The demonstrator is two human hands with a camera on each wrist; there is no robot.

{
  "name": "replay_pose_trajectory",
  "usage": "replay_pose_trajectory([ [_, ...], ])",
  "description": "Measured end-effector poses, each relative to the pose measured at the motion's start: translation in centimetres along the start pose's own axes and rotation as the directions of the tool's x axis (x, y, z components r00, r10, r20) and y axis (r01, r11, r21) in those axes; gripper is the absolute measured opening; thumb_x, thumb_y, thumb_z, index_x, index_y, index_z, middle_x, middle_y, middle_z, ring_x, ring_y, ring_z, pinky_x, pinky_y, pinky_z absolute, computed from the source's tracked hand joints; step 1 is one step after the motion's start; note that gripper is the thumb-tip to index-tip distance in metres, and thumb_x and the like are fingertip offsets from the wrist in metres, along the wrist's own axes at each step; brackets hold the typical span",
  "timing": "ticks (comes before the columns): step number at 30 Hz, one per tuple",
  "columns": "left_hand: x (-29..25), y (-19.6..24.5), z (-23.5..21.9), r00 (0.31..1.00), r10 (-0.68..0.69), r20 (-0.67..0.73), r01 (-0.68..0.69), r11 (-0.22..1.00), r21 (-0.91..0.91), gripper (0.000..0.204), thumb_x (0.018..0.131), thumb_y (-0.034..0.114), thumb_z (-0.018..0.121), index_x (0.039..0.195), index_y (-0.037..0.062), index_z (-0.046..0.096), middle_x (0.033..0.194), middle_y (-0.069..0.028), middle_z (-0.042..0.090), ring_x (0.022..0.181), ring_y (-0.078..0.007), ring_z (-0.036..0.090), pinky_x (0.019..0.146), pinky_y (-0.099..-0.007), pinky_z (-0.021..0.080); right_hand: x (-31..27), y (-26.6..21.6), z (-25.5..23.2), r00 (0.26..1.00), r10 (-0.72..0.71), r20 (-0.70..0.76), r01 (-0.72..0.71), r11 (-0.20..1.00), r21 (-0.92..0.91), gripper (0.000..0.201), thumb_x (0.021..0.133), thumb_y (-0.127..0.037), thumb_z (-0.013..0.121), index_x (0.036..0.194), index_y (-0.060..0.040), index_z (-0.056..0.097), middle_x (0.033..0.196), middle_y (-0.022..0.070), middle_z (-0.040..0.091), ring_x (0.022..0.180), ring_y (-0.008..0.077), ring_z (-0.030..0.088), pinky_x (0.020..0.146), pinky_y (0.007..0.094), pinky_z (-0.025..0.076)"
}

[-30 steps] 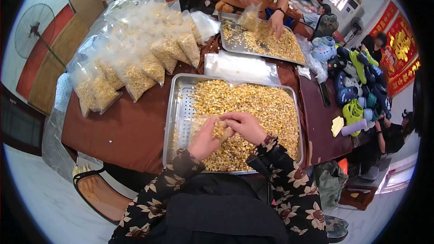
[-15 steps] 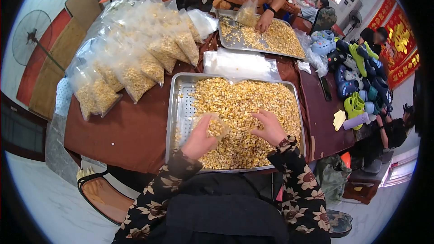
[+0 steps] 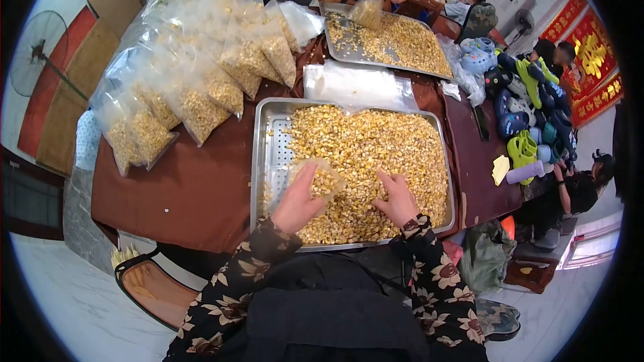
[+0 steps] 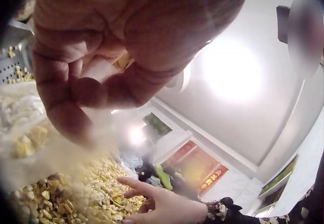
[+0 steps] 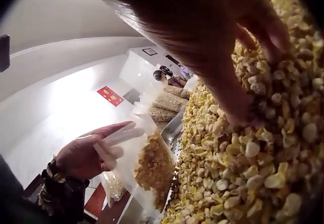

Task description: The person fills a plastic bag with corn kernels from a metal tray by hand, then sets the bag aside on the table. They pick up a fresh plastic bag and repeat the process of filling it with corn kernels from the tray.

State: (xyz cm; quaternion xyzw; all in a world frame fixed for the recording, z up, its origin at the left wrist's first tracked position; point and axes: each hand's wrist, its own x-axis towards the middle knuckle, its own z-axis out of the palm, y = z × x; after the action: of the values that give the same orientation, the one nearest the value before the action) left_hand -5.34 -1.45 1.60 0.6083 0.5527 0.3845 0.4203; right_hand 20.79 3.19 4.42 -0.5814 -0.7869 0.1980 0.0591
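Left grip first: the left hand [image 3: 298, 204] pinches a small clear bag [image 3: 320, 181] partly filled with corn kernels, holding it just above the near left part of the metal tray [image 3: 265, 154]; the right wrist view shows the fingers [image 5: 109, 145] curled on the bag's open rim while the filled bottom [image 5: 152, 171] hangs below. The tray sits on the brown table [image 3: 194, 188] right in front of the person and is heaped with loose yellow kernels [image 3: 376, 144]. To the right, the right hand [image 3: 397, 200] lies on the kernel heap with spread, relaxed fingers dipped into the grain and holding nothing that can be made out.

On the table's left side, a row of filled, sealed kernel bags [image 3: 201, 74] leans together. Beyond the near tray lies a stack of empty clear bags [image 3: 359, 84], and past that a second tray [image 3: 396, 43] of kernels where another person in an orange shirt holds a bag [image 3: 369, 7]. At the far right, colourful foam shoes [image 3: 530, 114] are piled.
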Motion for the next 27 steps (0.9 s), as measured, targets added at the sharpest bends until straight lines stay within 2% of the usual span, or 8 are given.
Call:
replay_pose_trajectory([
  [4, -0.1, 0.0, -0.3, 1.000, 0.007, 0.004, -0.007, 1.000, -0.024, 0.068, 0.078, -0.001, 0.054, 0.139, -0.0041, 0.026, 0.142, -0.0179, 0.032, 0.070, -0.0125, 0.055, 0.058, -0.0265, 0.050, 1.9, 0.9, 1.5, 0.994, -0.049, -0.097, 0.059, 0.994, 0.097, 0.036, 0.077, -0.011, 0.065, 0.111, -0.0069, 0.058, 0.101, 0.0171, 0.054, 0.088, 0.0363, 0.056, 0.077, 0.0403, 0.047],
  [9, 0.2, -0.1, -0.2, 0.979, 0.191, -0.065, -0.177, 0.968, 0.179, 0.065, 0.078, 0.006, 0.058, 0.136, -0.0040, 0.030, 0.133, -0.0222, 0.041, 0.109, -0.0296, 0.052, 0.089, -0.0348, 0.044, 3.2, 0.5, 1.5, 0.981, 0.015, -0.192, 0.040, 0.960, 0.276, 0.027, 0.078, -0.013, 0.066, 0.102, -0.0017, 0.063, 0.089, 0.0164, 0.062, 0.085, 0.0328, 0.060, 0.076, 0.0397, 0.047],
  [11, 0.3, 0.4, -0.3, 0.995, 0.101, -0.015, -0.099, 0.990, 0.098, 0.069, 0.076, 0.009, 0.058, 0.136, -0.0073, 0.028, 0.136, -0.0265, 0.036, 0.120, -0.0349, 0.041, 0.099, -0.0362, 0.036, 3.3, -0.8, 0.7, 0.982, 0.025, -0.188, 0.038, 0.945, 0.326, 0.028, 0.078, -0.013, 0.067, 0.102, -0.0010, 0.064, 0.090, 0.0144, 0.065, 0.083, 0.0261, 0.061, 0.074, 0.0348, 0.048],
  [13, 0.4, 0.8, -0.3, 0.999, 0.024, 0.040, -0.025, 0.999, 0.025, 0.072, 0.075, 0.011, 0.058, 0.135, -0.0105, 0.025, 0.139, -0.0309, 0.031, 0.131, -0.0403, 0.030, 0.108, -0.0377, 0.028, 3.3, -3.6, -1.3, 0.977, 0.170, 0.131, -0.215, 0.794, 0.569, 0.029, 0.078, -0.014, 0.068, 0.103, -0.0013, 0.064, 0.090, 0.0118, 0.064, 0.080, 0.0201, 0.060, 0.072, 0.0304, 0.048],
  [17, 0.5, 1.1, 0.3, 1.000, -0.022, 0.009, 0.022, 0.999, 0.048, 0.074, 0.073, 0.010, 0.060, 0.136, -0.0088, 0.027, 0.138, -0.0302, 0.031, 0.129, -0.0406, 0.032, 0.105, -0.0377, 0.032, 3.7, -7.4, -2.1, 0.987, -0.161, -0.002, 0.143, 0.866, 0.480, 0.024, 0.079, -0.012, 0.068, 0.101, -0.0042, 0.065, 0.077, 0.0011, 0.057, 0.067, 0.0064, 0.051, 0.060, 0.0216, 0.043],
  [18, 0.5, 1.2, 0.4, 0.999, -0.037, 0.004, 0.037, 0.998, 0.046, 0.074, 0.073, 0.011, 0.061, 0.136, -0.0082, 0.027, 0.138, -0.0300, 0.032, 0.129, -0.0405, 0.033, 0.104, -0.0377, 0.033, 3.9, -8.0, -1.9, 0.970, -0.242, -0.015, 0.222, 0.861, 0.458, 0.024, 0.081, -0.012, 0.066, 0.104, -0.0047, 0.065, 0.081, 0.0050, 0.061, 0.069, 0.0109, 0.054, 0.062, 0.0247, 0.045],
  [22, -0.2, 1.7, 1.2, 0.998, -0.007, -0.069, 0.016, 0.992, 0.129, 0.075, 0.074, 0.013, 0.063, 0.136, -0.0077, 0.027, 0.138, -0.0285, 0.032, 0.128, -0.0396, 0.035, 0.103, -0.0376, 0.035, 4.1, -9.6, -2.1, 0.929, -0.359, 0.094, 0.297, 0.871, 0.392, 0.023, 0.082, -0.012, 0.063, 0.102, -0.0012, 0.065, 0.091, 0.0153, 0.064, 0.084, 0.0255, 0.063, 0.072, 0.0332, 0.049],
  [27, 0.2, 1.3, 2.6, 0.996, -0.003, -0.092, 0.017, 0.987, 0.160, 0.074, 0.075, 0.013, 0.063, 0.136, -0.0072, 0.027, 0.138, -0.0276, 0.032, 0.127, -0.0391, 0.036, 0.103, -0.0375, 0.034, 5.6, -6.3, -2.8, 0.934, -0.343, 0.098, 0.247, 0.820, 0.516, 0.022, 0.084, -0.011, 0.062, 0.104, -0.0032, 0.065, 0.089, 0.0111, 0.065, 0.076, 0.0174, 0.061, 0.071, 0.0280, 0.048],
])
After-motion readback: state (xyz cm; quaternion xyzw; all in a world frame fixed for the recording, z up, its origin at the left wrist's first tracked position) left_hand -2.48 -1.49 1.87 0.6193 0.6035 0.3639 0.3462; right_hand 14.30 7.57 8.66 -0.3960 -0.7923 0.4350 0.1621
